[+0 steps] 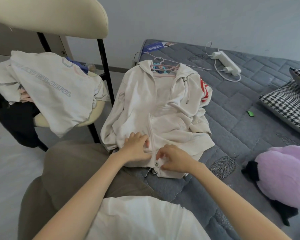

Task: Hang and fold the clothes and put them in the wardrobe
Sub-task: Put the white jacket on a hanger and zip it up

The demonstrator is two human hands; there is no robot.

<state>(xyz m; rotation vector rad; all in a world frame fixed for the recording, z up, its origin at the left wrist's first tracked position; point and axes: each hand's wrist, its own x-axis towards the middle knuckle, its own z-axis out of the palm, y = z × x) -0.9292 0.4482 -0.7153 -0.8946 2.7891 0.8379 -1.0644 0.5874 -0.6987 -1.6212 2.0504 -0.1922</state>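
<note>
A cream zip hoodie [163,108] lies flat on the grey quilted mattress [241,122], with a pink hanger [163,68] and a blue hanger inside its neck. My left hand [137,148] pinches the left front panel beside the zipper near the hem. My right hand [173,160] pinches the right panel at the zipper's bottom end, where a small metal slider [156,164] shows. A white T-shirt with pale lettering [59,94] is draped over other clothes on a chair at the left.
The cream chair [47,16] with black legs stands left of the bed. A white power strip with cables [227,64] lies at the back of the mattress. A houndstooth pillow [287,104] and a purple plush toy [284,174] sit at the right.
</note>
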